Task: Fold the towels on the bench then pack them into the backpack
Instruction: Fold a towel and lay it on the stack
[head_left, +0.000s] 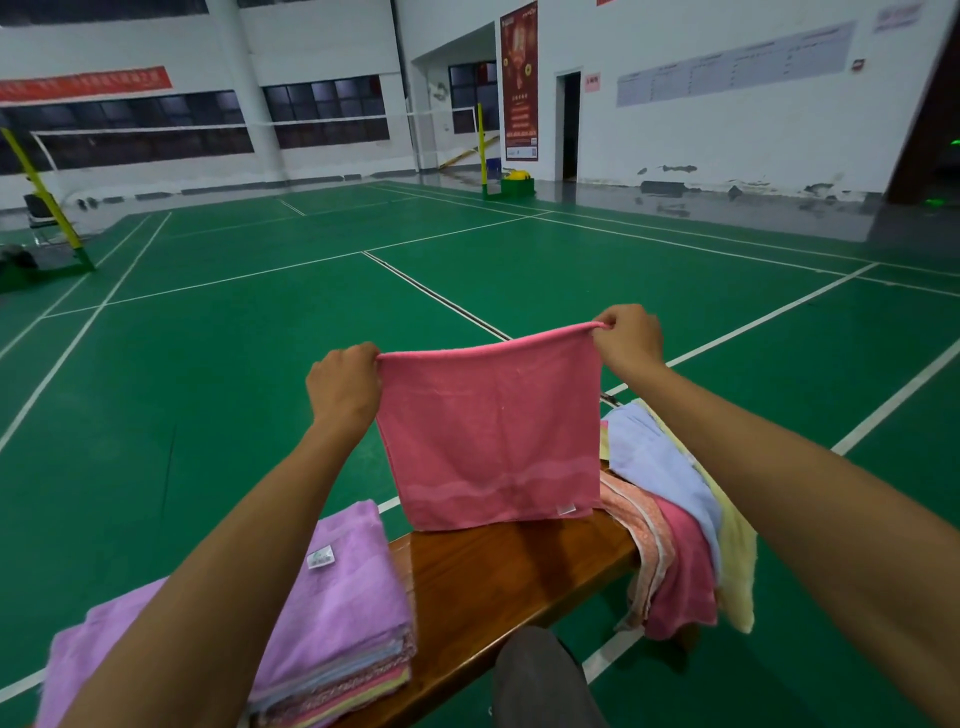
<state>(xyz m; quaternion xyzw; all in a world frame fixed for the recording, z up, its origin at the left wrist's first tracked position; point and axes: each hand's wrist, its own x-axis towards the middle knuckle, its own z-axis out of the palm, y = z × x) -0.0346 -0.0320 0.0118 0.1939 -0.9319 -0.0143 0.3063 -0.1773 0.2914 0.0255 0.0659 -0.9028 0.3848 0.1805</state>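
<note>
Above the middle of the wooden bench (498, 577), a pink towel (491, 436) hangs spread between both hands. The left hand (343, 387) pinches its top left corner with curled fingers, and the right hand (631, 338) pinches the top right corner in the same way. The lower edge of the towel hangs just above the bench top, or maybe touches it; I cannot tell which.

On the left end of the bench lies a stack of folded towels (332, 613), with a purple one on top. On the right end a loose pile of unfolded towels (675, 525) hangs over the edge. I judge that the folding step is in hand and about half done, with several towels still waiting. No backpack is visible, so the packing is not yet begun.

The next move probably calls for bringing the two corners together, or laying the towel flat on the free wood to fold it, keeping the edges aligned.

Small white tags sit on the pink towel and on the purple one, but their print is too small to read. The red banner (85, 83) and the poster (519, 78) on the far wall carry writing, not readable.
</note>
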